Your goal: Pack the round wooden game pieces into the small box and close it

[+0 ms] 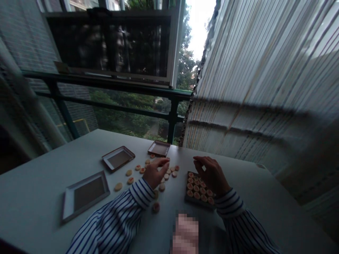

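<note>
Round wooden discs (129, 173), some with red markings, lie scattered around the middle of the white table. My left hand (156, 173) is above them, thumb and fingertips close together near a disc; whether something is between them is too small to tell. On the right, a dark tray (187, 198) holds several rows of discs with red markings. My right hand (210, 173) is over its upper right part, with the fingers curved and a gap between thumb and index finger. Nothing shows in that gap. The hand hides part of the tray.
Three shallow trays or lids stand on the white table (47, 176): a large one (65, 204) at left, a middle one (131, 151) behind it, and a small one (160, 156) at the back. A curtain (251, 88) hangs at right behind the table.
</note>
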The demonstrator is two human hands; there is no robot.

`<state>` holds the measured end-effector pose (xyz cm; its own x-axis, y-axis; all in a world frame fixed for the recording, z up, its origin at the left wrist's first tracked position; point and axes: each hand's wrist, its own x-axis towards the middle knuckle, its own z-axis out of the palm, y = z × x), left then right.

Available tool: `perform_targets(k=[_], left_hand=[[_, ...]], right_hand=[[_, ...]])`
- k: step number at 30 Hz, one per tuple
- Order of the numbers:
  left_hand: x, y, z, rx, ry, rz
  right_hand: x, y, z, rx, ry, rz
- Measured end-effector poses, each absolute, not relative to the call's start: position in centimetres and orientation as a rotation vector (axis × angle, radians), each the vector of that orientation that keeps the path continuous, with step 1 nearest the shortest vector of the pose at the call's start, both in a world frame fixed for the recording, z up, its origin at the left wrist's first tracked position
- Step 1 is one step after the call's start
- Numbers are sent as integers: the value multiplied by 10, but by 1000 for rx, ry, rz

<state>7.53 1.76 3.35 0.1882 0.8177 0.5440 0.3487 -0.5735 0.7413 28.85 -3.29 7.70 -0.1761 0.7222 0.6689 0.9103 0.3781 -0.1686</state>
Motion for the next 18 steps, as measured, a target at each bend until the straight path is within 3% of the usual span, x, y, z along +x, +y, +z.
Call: perform_targets(k=[10, 18], left_hand=[[-12, 58, 13, 2249, 1551, 1331], [-25, 65, -9, 2447, 1577, 1093]], right_hand=[[253, -17, 86, -1342, -2104, -209], [188, 17, 66, -1231, -2202, 36]])
